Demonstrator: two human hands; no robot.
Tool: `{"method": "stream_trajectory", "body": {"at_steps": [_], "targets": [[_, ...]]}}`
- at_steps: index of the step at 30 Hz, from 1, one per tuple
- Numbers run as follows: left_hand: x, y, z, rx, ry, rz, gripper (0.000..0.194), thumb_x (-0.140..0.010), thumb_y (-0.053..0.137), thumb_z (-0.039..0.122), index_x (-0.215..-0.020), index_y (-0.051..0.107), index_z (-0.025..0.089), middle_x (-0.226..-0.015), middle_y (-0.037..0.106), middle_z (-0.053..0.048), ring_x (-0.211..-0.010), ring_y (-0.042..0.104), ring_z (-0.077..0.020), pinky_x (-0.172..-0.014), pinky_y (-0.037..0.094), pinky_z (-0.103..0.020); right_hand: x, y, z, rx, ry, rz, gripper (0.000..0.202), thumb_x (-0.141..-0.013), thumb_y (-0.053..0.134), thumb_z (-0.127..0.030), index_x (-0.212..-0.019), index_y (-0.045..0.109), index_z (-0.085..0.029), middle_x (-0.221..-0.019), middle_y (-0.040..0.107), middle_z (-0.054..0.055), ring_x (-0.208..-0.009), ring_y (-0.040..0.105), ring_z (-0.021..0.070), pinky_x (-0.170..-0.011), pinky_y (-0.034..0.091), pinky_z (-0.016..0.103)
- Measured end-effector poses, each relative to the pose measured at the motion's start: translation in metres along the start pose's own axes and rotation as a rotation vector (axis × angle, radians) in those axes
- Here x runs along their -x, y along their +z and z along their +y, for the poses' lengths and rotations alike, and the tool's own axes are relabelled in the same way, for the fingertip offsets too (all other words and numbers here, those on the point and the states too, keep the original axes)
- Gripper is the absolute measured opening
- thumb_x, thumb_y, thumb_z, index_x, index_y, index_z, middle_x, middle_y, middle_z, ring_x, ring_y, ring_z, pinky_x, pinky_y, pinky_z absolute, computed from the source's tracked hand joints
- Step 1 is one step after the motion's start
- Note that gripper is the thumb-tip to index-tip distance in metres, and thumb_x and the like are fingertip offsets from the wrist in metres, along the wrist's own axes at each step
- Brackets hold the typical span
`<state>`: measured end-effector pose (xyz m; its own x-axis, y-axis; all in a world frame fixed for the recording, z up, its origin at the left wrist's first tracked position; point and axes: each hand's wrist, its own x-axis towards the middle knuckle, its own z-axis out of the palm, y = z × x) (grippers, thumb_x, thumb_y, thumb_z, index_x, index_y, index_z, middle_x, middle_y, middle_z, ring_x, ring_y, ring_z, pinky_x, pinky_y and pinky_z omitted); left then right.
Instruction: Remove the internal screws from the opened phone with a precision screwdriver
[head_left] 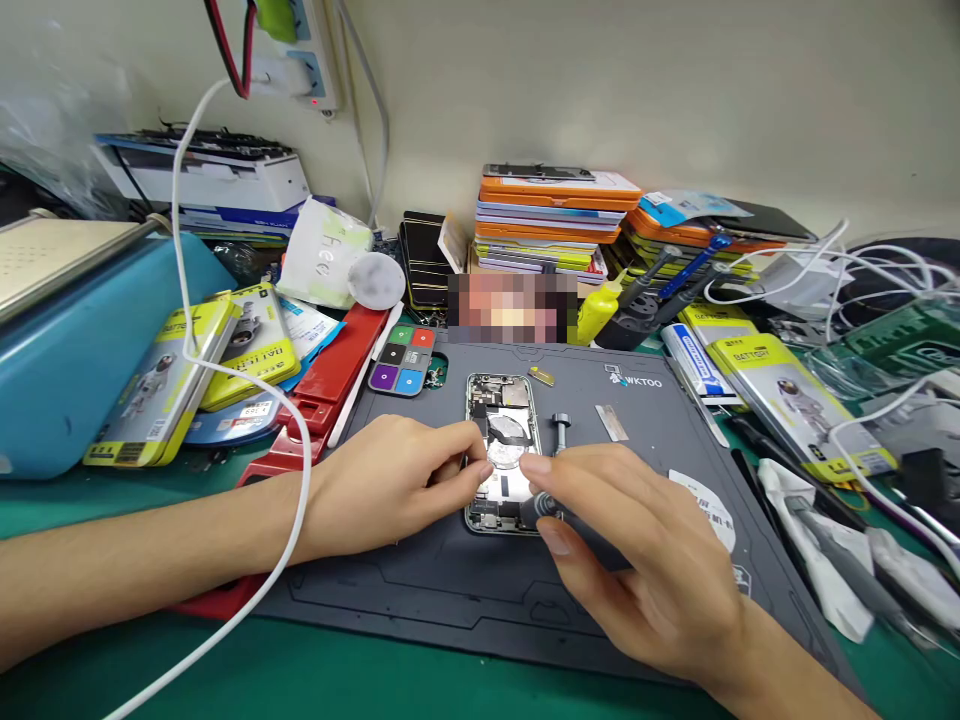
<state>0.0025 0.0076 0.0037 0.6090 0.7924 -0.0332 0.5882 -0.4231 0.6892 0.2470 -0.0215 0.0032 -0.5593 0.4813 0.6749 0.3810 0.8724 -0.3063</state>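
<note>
An opened phone lies on the dark grey work mat, its inner parts and a round silvery coil showing. My left hand rests at the phone's left edge, thumb and fingertips brought close in a pinch; whatever they hold is too small to make out. Over the phone's right side hovers my right hand, thumb and forefinger apart with nothing visible between them. Beneath it is a dark cylindrical tool, partly covered by the hand. A small screwdriver is just right of the phone.
A colourful screw tray sits at the mat's upper left. Yellow battery boxes flank the mat. A white cable loops across my left forearm. Behind are stacked orange cases, a yellow bottle and a tool holder.
</note>
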Motion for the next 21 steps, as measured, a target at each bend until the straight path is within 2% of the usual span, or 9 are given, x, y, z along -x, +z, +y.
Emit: {"method": "stream_trajectory", "body": {"at_steps": [7, 12, 17, 21], "targets": [[-0.0012, -0.0028, 0.0029, -0.024, -0.057, -0.012, 0.024, -0.111, 0.041, 0.035, -0.100, 0.059, 0.024, -0.068, 0.064, 0.007, -0.057, 0.056, -0.0134, -0.059, 0.032, -0.025, 0.0010, 0.0017, 0.0015, 0.008, -0.014, -0.010, 0.051, -0.094, 0.064, -0.004, -0.143, 0.057, -0.014, -0.108, 0.079, 0.011, -0.092, 0.073, 0.0218, -0.081, 0.064, 0.035], [-0.0010, -0.0059, 0.0029, -0.026, -0.132, 0.025, 0.030, -0.112, 0.034, 0.039, -0.093, 0.051, 0.024, -0.064, 0.053, 0.006, -0.056, 0.050, -0.0153, -0.059, 0.028, -0.028, 0.0012, 0.0041, 0.0031, 0.016, -0.013, -0.009, 0.053, -0.094, 0.067, -0.004, -0.144, 0.055, -0.015, -0.108, 0.078, 0.011, -0.092, 0.072, 0.0224, -0.080, 0.063, 0.037], [-0.0011, -0.0039, -0.0007, -0.072, -0.089, 0.053, 0.041, -0.111, 0.034, 0.042, -0.076, 0.040, 0.022, -0.065, 0.047, 0.004, -0.060, 0.042, -0.0149, -0.062, 0.024, -0.030, 0.0034, 0.0049, 0.0047, -0.006, 0.004, -0.011, 0.062, -0.092, 0.067, -0.001, -0.150, 0.051, -0.015, -0.111, 0.077, 0.011, -0.091, 0.072, 0.0224, -0.081, 0.061, 0.038], [-0.0021, -0.0022, -0.0015, -0.104, -0.086, 0.043, 0.042, -0.110, 0.037, 0.040, -0.074, 0.042, 0.021, -0.064, 0.048, 0.003, -0.059, 0.043, -0.0144, -0.062, 0.022, -0.031, 0.0035, 0.0030, 0.0051, -0.020, 0.012, -0.023, 0.063, -0.092, 0.064, 0.002, -0.152, 0.049, -0.012, -0.113, 0.076, 0.012, -0.094, 0.070, 0.0225, -0.083, 0.059, 0.037]]}}
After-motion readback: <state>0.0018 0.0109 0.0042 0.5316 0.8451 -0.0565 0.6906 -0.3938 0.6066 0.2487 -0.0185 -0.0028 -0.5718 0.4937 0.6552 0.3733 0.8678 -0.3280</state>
